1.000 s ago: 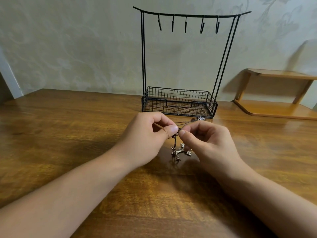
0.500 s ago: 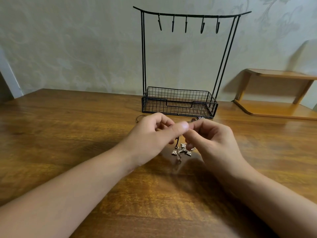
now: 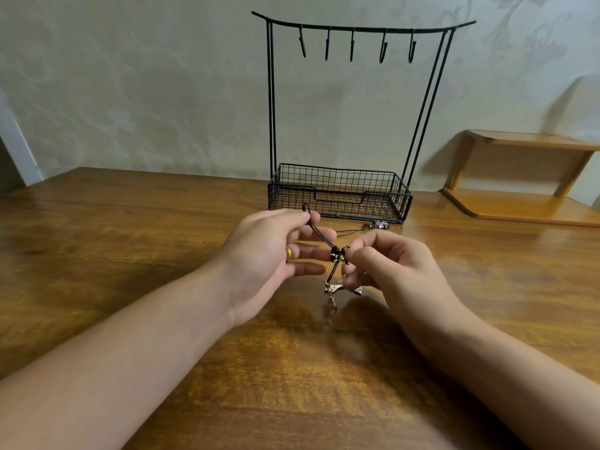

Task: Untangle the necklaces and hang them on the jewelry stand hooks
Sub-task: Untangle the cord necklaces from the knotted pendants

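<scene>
Nearest the camera, two bare forearms reach in from the bottom corners over a glossy brown wooden table (image 3: pixel 130 254). Compared with half a second ago, when the two thumbs met tip to tip and hid the cord, the hands have drawn apart. The left hand (image 3: pixel 269 254) now pinches a dark cord (image 3: pixel 316 230) between thumb and forefinger, with a small loop poking out above the fingertips, and its other three fingers are stretched out straight beneath; a gold ring (image 3: pixel 289 254) shows on one of them. From that pinch the cord runs down and to the right to a dark knot (image 3: pixel 337 254) set between the two hands. The right hand (image 3: pixel 389 264) has its fingers curled, with the tips of thumb and forefinger closed on the cord at the knot. Below the right fingertips hang pale metal pendants (image 3: pixel 334 289), just above the tabletop, partly covered by the fingers; their shapes are blurred and hard to read. A thin second strand leads from the knot away past the right knuckles to a small dark charm (image 3: pixel 380 224) lying on the table; whether it belongs to a separate necklace I cannot tell.

Just beyond the fingers stands the black wire jewelry stand (image 3: pixel 341 196), its mesh basket at the base and five hooks (image 3: pixel 352 47) on the top bar, all bare. Behind it is a pale patterned wall (image 3: pixel 162 92). To the far right a small wooden shelf (image 3: pixel 526 177) sits on the table, cut off by the frame edge.
</scene>
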